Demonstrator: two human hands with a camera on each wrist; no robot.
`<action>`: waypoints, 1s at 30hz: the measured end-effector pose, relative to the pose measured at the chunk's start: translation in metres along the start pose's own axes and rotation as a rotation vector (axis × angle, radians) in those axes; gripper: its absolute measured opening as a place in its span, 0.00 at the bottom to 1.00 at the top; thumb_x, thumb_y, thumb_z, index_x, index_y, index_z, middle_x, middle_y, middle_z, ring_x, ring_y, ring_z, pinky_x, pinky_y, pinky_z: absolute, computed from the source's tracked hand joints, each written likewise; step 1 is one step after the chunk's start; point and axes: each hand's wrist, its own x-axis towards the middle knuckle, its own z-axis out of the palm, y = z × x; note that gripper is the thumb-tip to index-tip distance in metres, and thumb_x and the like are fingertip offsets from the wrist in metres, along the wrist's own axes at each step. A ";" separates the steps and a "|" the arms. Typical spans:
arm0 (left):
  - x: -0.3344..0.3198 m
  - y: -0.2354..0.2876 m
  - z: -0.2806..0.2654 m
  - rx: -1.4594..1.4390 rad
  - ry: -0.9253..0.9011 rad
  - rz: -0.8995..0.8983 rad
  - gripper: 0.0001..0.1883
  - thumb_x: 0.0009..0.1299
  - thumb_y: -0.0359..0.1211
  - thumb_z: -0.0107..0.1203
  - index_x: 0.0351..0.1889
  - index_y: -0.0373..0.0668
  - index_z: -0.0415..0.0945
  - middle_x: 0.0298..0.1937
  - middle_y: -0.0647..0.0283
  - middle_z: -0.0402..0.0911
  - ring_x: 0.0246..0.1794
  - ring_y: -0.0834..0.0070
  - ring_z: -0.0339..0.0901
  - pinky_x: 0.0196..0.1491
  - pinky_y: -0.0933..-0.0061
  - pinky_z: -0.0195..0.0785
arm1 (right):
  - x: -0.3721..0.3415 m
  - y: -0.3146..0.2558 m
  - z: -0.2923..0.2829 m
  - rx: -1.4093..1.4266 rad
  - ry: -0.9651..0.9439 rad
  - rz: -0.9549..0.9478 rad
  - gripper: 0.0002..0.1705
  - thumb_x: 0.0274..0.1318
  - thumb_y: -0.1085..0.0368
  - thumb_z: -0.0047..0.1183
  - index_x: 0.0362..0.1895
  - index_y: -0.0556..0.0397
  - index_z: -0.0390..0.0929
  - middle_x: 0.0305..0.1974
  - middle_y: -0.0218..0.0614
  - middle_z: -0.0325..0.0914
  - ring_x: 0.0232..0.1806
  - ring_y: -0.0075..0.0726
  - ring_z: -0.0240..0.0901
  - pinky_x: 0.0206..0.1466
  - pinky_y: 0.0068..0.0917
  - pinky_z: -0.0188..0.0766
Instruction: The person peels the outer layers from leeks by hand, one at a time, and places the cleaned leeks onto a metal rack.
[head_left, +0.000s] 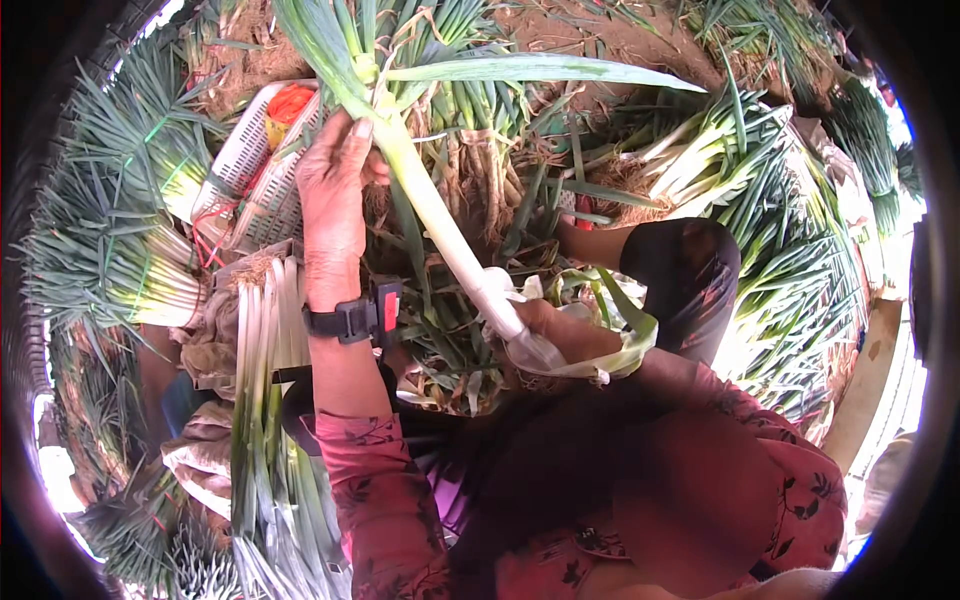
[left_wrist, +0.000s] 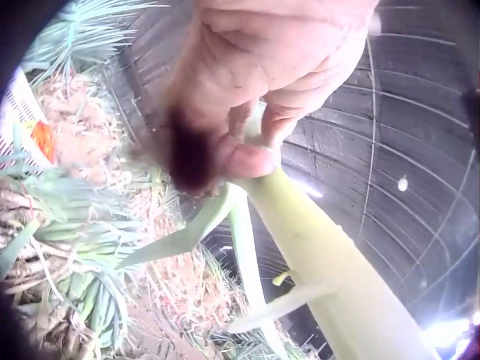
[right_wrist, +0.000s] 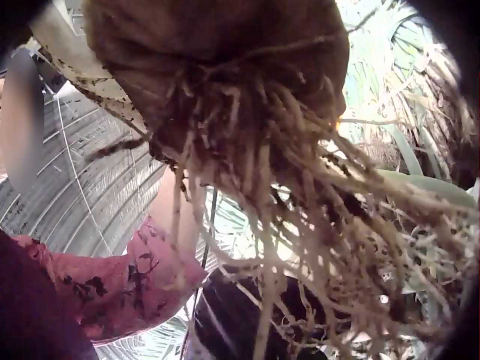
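Note:
A large green onion (head_left: 440, 210) slants across the head view, its green leaves at the top and its white shank running down to the right. My left hand (head_left: 335, 165) grips it just below where the leaves fan out. In the left wrist view that hand (left_wrist: 277, 67) has its fingers and thumb on the pale stalk (left_wrist: 337, 277). Lower down, my right hand (head_left: 575, 335) holds the root end, with loose pale outer skin (head_left: 635, 345) hanging around it. Stringy roots (right_wrist: 262, 187) fill the right wrist view, dirt clinging to them.
Peeled leaves and skins (head_left: 460, 385) lie in a heap below the hands. White plastic baskets (head_left: 270, 205), one with an orange bundle (head_left: 290, 103), stand at left. Bundles of green onions (head_left: 150, 270) surround the person, more (head_left: 790, 270) at right. Several cleaned stalks (head_left: 265, 330) lie beside the left arm.

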 end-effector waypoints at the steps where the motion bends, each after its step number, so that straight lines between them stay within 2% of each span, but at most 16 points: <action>1: 0.002 -0.006 -0.002 -0.048 -0.043 0.045 0.18 0.70 0.34 0.55 0.56 0.38 0.73 0.39 0.61 0.82 0.28 0.83 0.75 0.28 0.81 0.71 | -0.001 0.003 -0.004 0.056 -0.058 0.000 0.12 0.61 0.58 0.48 0.46 0.48 0.74 0.32 0.24 0.74 0.30 0.16 0.69 0.31 0.15 0.65; 2: -0.003 -0.012 -0.008 -0.075 0.035 0.077 0.15 0.67 0.28 0.57 0.52 0.38 0.77 0.40 0.62 0.82 0.31 0.83 0.76 0.31 0.81 0.72 | -0.002 0.006 -0.007 0.114 -0.116 -0.002 0.14 0.61 0.56 0.46 0.47 0.48 0.73 0.31 0.25 0.73 0.29 0.17 0.69 0.30 0.15 0.66; 4: -0.013 -0.026 -0.021 -0.014 -0.013 0.004 0.17 0.67 0.29 0.56 0.54 0.38 0.75 0.45 0.60 0.81 0.31 0.82 0.77 0.33 0.80 0.74 | -0.008 -0.002 0.011 0.188 0.090 -0.014 0.14 0.62 0.56 0.45 0.47 0.48 0.72 0.30 0.26 0.73 0.27 0.18 0.69 0.29 0.16 0.66; 8: -0.029 -0.024 -0.011 -0.090 0.064 -0.011 0.19 0.69 0.28 0.54 0.59 0.38 0.70 0.54 0.58 0.77 0.34 0.80 0.77 0.36 0.79 0.74 | -0.001 -0.004 0.017 0.142 0.181 -0.087 0.15 0.62 0.52 0.45 0.44 0.47 0.73 0.27 0.24 0.71 0.23 0.20 0.67 0.24 0.17 0.64; 10: -0.022 -0.011 -0.002 -0.157 -0.056 0.003 0.20 0.68 0.29 0.55 0.59 0.38 0.70 0.56 0.56 0.75 0.30 0.80 0.78 0.35 0.79 0.76 | 0.008 0.007 0.008 0.104 0.150 -0.099 0.15 0.62 0.52 0.45 0.44 0.47 0.73 0.27 0.25 0.71 0.22 0.20 0.67 0.23 0.18 0.63; 16: -0.012 -0.039 -0.007 0.051 -0.041 -0.009 0.10 0.67 0.26 0.56 0.45 0.35 0.79 0.34 0.64 0.79 0.26 0.81 0.74 0.32 0.80 0.70 | -0.001 0.025 0.008 0.077 0.156 -0.183 0.16 0.63 0.50 0.45 0.42 0.46 0.73 0.25 0.26 0.70 0.20 0.23 0.65 0.20 0.20 0.61; 18: -0.031 -0.047 -0.017 0.225 -0.072 0.018 0.08 0.65 0.26 0.57 0.42 0.38 0.80 0.29 0.67 0.79 0.27 0.82 0.73 0.31 0.80 0.69 | 0.004 0.033 -0.008 -0.763 0.145 -0.643 0.15 0.65 0.51 0.42 0.41 0.46 0.73 0.25 0.26 0.70 0.19 0.23 0.66 0.20 0.22 0.62; 19: -0.047 -0.046 -0.013 0.451 -0.189 -0.117 0.08 0.64 0.26 0.57 0.41 0.38 0.80 0.28 0.66 0.80 0.27 0.79 0.75 0.32 0.77 0.69 | 0.004 0.032 -0.010 -1.035 0.166 -0.806 0.15 0.65 0.52 0.41 0.40 0.47 0.73 0.25 0.27 0.70 0.19 0.24 0.66 0.20 0.22 0.62; 21: -0.083 -0.073 -0.012 0.780 -0.551 -0.331 0.09 0.62 0.27 0.56 0.40 0.39 0.80 0.30 0.60 0.81 0.30 0.70 0.78 0.36 0.70 0.70 | 0.006 0.021 -0.005 -0.177 0.259 -0.279 0.12 0.66 0.57 0.41 0.41 0.49 0.74 0.26 0.28 0.72 0.22 0.23 0.68 0.22 0.23 0.64; 22: -0.104 -0.112 -0.022 0.883 -0.802 -0.408 0.10 0.61 0.28 0.55 0.40 0.39 0.80 0.34 0.56 0.82 0.34 0.65 0.80 0.40 0.66 0.71 | -0.001 0.016 0.004 -0.174 0.257 -0.282 0.12 0.66 0.57 0.41 0.41 0.49 0.74 0.26 0.28 0.72 0.22 0.23 0.68 0.22 0.23 0.64; 24: -0.139 -0.148 -0.049 0.820 -0.739 0.132 0.10 0.60 0.29 0.53 0.39 0.37 0.79 0.45 0.49 0.79 0.44 0.58 0.77 0.49 0.64 0.69 | -0.005 0.009 0.011 -0.101 0.216 -0.201 0.11 0.65 0.60 0.42 0.42 0.50 0.73 0.28 0.27 0.71 0.25 0.22 0.67 0.25 0.23 0.64; 25: -0.127 -0.149 -0.048 0.684 -0.641 -0.132 0.12 0.61 0.28 0.52 0.42 0.38 0.79 0.51 0.50 0.76 0.50 0.58 0.75 0.54 0.66 0.67 | 0.003 0.016 0.004 -0.282 0.209 -0.356 0.11 0.64 0.61 0.42 0.43 0.50 0.73 0.29 0.27 0.71 0.27 0.22 0.66 0.28 0.22 0.63; 26: -0.115 -0.068 -0.019 0.776 -0.515 -0.167 0.14 0.64 0.29 0.50 0.46 0.34 0.77 0.52 0.53 0.77 0.50 0.62 0.76 0.55 0.70 0.66 | 0.010 0.018 -0.006 -0.486 0.207 -0.543 0.11 0.62 0.62 0.42 0.44 0.51 0.72 0.31 0.27 0.70 0.30 0.22 0.65 0.31 0.21 0.63; 27: -0.099 -0.098 -0.033 0.365 -0.281 -0.158 0.19 0.70 0.33 0.47 0.57 0.35 0.71 0.55 0.57 0.75 0.53 0.66 0.74 0.56 0.68 0.66 | 0.017 0.018 -0.010 -0.624 0.201 -0.702 0.11 0.61 0.64 0.42 0.46 0.51 0.71 0.33 0.26 0.70 0.32 0.22 0.65 0.34 0.21 0.62; 28: -0.084 -0.069 -0.016 0.201 -0.083 -0.263 0.23 0.74 0.40 0.45 0.63 0.37 0.64 0.58 0.60 0.73 0.56 0.66 0.72 0.55 0.64 0.67 | 0.018 0.014 -0.004 -0.697 0.176 -0.823 0.12 0.60 0.65 0.43 0.47 0.52 0.71 0.34 0.26 0.69 0.34 0.23 0.64 0.36 0.20 0.61; 30: -0.073 -0.031 0.015 0.029 0.048 -0.205 0.28 0.74 0.46 0.46 0.67 0.40 0.58 0.58 0.60 0.72 0.55 0.63 0.72 0.53 0.63 0.69 | 0.024 0.017 0.009 -0.737 0.084 -1.012 0.14 0.58 0.68 0.43 0.49 0.53 0.69 0.37 0.26 0.68 0.38 0.23 0.62 0.42 0.19 0.60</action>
